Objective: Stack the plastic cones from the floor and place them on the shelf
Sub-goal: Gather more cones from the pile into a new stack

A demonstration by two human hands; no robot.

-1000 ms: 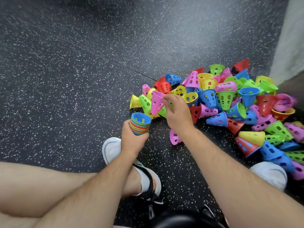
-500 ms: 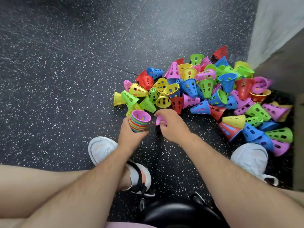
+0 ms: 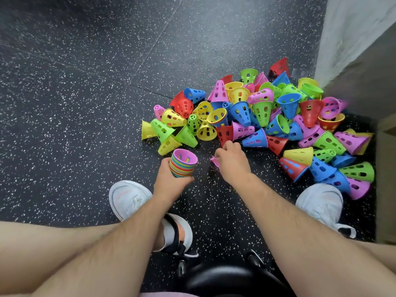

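Observation:
My left hand [image 3: 171, 181] grips a stack of nested cones [image 3: 183, 165] with rainbow rims and a pink cone on top, its wide mouth facing up. My right hand [image 3: 230, 161] is low over the floor, its fingers curled round a pink cone [image 3: 215, 161] of which only an edge shows at the left of the hand. A big heap of loose cones [image 3: 267, 118] in pink, blue, green, yellow and red lies on the floor just beyond both hands.
Dark speckled rubber floor [image 3: 85, 93] stretches to the left and far side. A pale wall [image 3: 351, 28] and a beige panel [image 3: 385, 168] bound the heap on the right. My white shoes [image 3: 128, 198] [image 3: 319, 202] flank the hands; a black seat [image 3: 231, 279] is below.
The pink cone that my right hand held went onto the stack, covering the blue top. My right hand then dropped to the floor and took hold of another pink cone.

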